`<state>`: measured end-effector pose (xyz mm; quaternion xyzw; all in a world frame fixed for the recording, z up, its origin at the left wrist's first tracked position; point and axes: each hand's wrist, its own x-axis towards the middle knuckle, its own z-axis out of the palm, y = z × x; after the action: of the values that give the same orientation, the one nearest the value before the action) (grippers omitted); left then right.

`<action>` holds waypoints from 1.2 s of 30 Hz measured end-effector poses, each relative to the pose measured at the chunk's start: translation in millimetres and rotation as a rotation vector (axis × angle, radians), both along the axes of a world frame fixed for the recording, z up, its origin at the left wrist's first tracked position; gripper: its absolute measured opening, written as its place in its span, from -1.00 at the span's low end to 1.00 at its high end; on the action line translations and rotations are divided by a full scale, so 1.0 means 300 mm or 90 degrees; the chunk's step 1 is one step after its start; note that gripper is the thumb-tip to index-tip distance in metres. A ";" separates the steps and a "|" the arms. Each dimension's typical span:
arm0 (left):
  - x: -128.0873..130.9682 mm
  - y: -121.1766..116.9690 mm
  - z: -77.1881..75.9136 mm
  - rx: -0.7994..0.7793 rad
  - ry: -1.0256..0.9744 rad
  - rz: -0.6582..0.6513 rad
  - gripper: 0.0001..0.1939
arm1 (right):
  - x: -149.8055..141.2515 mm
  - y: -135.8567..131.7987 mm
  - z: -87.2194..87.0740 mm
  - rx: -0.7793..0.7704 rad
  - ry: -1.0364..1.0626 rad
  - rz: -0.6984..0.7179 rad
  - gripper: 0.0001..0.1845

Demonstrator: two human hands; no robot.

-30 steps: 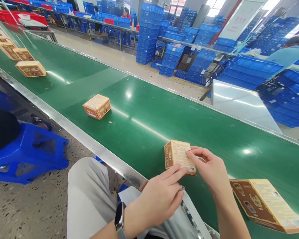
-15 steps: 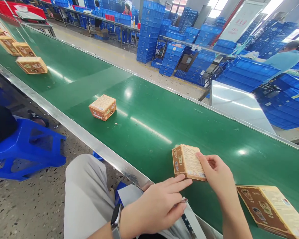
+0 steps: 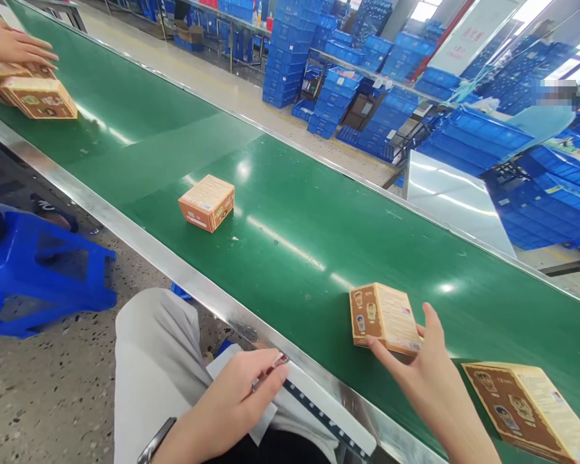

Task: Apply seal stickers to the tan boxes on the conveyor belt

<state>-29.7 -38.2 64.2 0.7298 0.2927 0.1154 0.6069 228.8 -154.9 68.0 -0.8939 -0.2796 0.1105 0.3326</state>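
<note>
On the green conveyor belt, a brown and cream cardboard box (image 3: 391, 316) stands with printed figures on one side and a small coloured sticker on its cream face. My right hand (image 3: 425, 374) holds this box at its near end, thumb at the lower edge, one finger at the right side and the index finger raised. Over my lap, my left hand (image 3: 241, 399) is closed in a pinch on a white label strip (image 3: 328, 412) with a dark dashed edge. A small reddish piece shows at those fingertips. Beside my right forearm lies another such box (image 3: 526, 406).
One more box (image 3: 207, 203) sits mid-belt to the left. At upper left, another person's hand (image 3: 17, 48) is over several boxes (image 3: 41, 100). The belt's metal edge (image 3: 174, 267) runs before my knees. A blue stool (image 3: 43, 270) stands left; stacked blue crates (image 3: 287, 51) stand beyond.
My left hand has moved left, away from the box to the belt's edge. My right hand has shifted its grip lower, and the box sits slightly further right. Another person's hand has appeared at upper left.
</note>
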 end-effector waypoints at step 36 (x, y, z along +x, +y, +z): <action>-0.007 0.001 -0.068 -0.051 -0.006 0.011 -0.46 | 0.005 0.079 -0.136 0.998 1.549 0.350 -0.42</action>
<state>-31.8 -38.0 43.7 0.7021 0.3005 0.1121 0.6357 230.2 -131.1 27.1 0.2314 0.0216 0.6592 0.7152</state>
